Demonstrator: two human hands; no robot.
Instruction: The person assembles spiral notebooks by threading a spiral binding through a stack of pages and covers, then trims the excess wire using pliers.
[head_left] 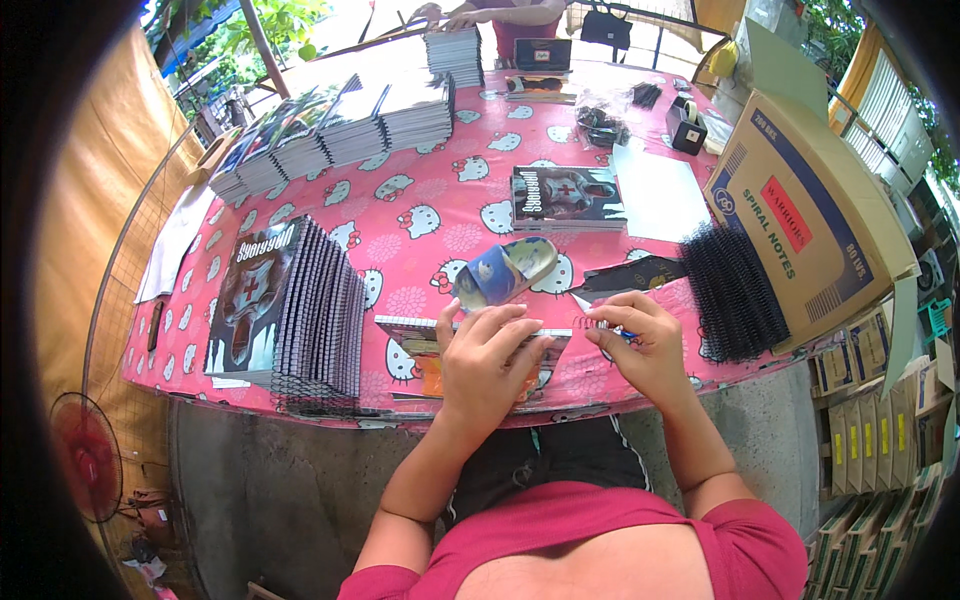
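Observation:
Near the table's front edge, a notebook (pixel 412 328) stands on its long side, its punched edge up. My left hand (pixel 483 362) closes over the top of it, thumb on the near face and fingers across the edge. At the notebook's right end, my right hand (pixel 643 345) pinches the end of a thin spiral coil (pixel 592 323). Something small and blue shows between its fingers, too hidden to name. Just beyond the notebook lies a blue patterned slide sandal (pixel 500 273). A stack of spiral-bound notebooks (pixel 285 300) with dark covers stands to the left.
A bundle of black spiral coils (pixel 735 292) leans by an open cardboard carton (pixel 800 215) on the right. Farther back are more notebooks (pixel 567 196), a white sheet (pixel 660 190), a tape dispenser (pixel 686 125) and long notebook stacks (pixel 340 125). Another person's hands (pixel 450 17) rest over a far stack.

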